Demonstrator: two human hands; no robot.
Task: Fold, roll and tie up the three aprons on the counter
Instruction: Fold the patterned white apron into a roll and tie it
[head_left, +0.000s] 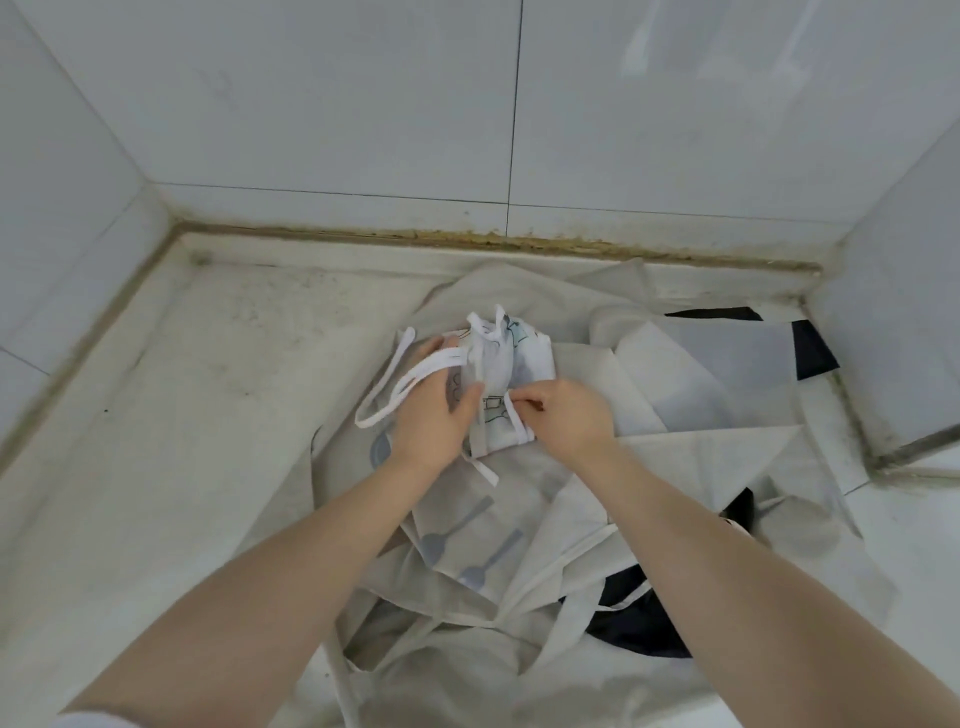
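**First apron rolled, tie going round it**

Far to the left the table (171, 395) lies bare and stained, running back to the tiled wall (311, 104). Coming in from there, a white strap loop (387, 384) trails off the bundle and hangs over the back of the left hand (428, 410). That hand is cupped round the left side of the rolled apron (498, 384), its fingers (470, 400) curled onto the cloth and steadying it.

The roll sits between the two hands, lifted just above the heap, its long axis running away from the person, from near edge to far. It is white with a line-drawn print.

On its right, the right hand (569, 421) pinches the narrow white tie (511, 415) at the near end of the roll, thumb and forefinger closed on it. The rest of that hand's fingers are tucked under, and I cannot tell whether they catch any cloth.

Further right and below, the other aprons (649, 467) lie spread and crumpled, pale grey with a spoon print, with a dark apron (810, 348) showing at the far right and near the right forearm.

To my eye the tie lies across the roll's long axis, so it must be carried round the girth. The right hand, already on the tie, looks best placed to lead while the left keeps the roll from loosening. Two aprons look not yet folded.
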